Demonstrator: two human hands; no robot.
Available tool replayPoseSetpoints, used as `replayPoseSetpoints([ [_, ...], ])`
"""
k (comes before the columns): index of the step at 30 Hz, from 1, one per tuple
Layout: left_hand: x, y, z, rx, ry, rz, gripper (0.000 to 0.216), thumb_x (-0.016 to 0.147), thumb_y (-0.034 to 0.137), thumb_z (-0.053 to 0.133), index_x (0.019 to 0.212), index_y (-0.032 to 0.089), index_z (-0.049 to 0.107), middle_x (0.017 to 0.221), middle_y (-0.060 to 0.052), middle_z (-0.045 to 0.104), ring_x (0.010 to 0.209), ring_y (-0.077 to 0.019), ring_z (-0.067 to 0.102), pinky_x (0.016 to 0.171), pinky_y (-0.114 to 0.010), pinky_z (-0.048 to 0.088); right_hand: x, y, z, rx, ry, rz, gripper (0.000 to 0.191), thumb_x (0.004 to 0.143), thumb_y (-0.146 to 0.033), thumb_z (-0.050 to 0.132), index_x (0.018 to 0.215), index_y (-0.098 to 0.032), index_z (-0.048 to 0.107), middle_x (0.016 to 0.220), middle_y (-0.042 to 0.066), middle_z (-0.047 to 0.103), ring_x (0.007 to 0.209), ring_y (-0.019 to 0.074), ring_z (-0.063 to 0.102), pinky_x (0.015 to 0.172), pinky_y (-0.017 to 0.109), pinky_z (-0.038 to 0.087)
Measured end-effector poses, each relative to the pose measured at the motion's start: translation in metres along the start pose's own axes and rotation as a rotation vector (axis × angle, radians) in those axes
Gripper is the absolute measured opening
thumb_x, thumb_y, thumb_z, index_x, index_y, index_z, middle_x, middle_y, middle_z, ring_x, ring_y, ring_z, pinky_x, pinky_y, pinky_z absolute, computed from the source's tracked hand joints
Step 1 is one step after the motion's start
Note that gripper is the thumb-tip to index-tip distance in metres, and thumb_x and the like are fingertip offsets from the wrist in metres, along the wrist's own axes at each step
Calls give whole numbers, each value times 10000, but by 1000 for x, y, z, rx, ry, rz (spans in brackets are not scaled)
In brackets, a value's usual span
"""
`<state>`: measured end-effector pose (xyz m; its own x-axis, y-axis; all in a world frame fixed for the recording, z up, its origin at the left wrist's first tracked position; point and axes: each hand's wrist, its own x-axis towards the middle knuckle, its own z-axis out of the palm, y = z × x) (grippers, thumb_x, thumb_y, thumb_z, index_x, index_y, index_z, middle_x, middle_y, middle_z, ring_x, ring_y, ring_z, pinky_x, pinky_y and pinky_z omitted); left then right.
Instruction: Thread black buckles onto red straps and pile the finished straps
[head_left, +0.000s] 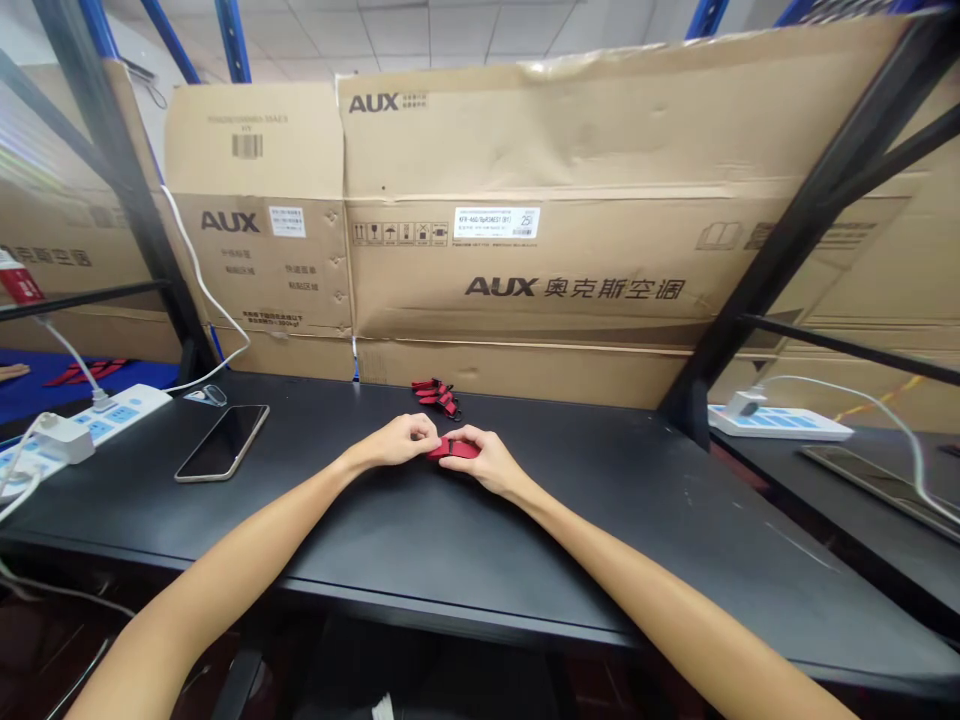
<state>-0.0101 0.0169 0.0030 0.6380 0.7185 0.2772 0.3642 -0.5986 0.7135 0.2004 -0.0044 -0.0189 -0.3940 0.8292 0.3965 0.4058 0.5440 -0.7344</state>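
Observation:
Between my two hands is a folded red strap with a small black piece across it, just above the black table. The fingertips of my left hand pinch its left end. My right hand grips the other side, thumb below and fingers above. Part of the strap is hidden by the fingers. Just behind my hands lies a small pile of red straps with black fittings.
A phone lies on the left, with glasses behind it. White power strips with plugs and cables sit at the left edge and, beyond the black frame, at the right. Cardboard panels wall the back.

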Motion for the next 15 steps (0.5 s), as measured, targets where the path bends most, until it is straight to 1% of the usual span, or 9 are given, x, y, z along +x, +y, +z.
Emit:
replayPoseSetpoints([
  [3,1,-3,3,27,5,6,246,795,326,520,652,151,617,882,-31,600,776,-131,559,754,-250,439,0,1,0,-23,9,-52,311,681,-348,711,962,-220,681,960,33,654,875,194,604,820,333,462],
  [7,2,-7,5,32,27,-13,206,761,270,525,623,151,623,903,-33,613,803,-141,571,767,-251,445,-2,-1,2,-22,-6,-63,332,723,-342,680,1030,-220,653,993,37,663,898,198,618,846,342,461],
  [11,2,-8,6,28,45,-33,170,729,248,540,642,156,653,947,-32,617,811,-142,576,762,-245,448,-4,-1,4,-76,68,-101,347,695,-337,699,1012,-212,636,1016,48,665,921,209,622,864,353,460],
  [15,3,-6,9,34,55,-54,166,728,240,540,632,149,639,970,-35,614,823,-142,572,757,-240,444,-4,0,6,-110,115,-115,374,672,-337,709,1003,-211,591,997,48,664,905,203,627,831,343,473],
])
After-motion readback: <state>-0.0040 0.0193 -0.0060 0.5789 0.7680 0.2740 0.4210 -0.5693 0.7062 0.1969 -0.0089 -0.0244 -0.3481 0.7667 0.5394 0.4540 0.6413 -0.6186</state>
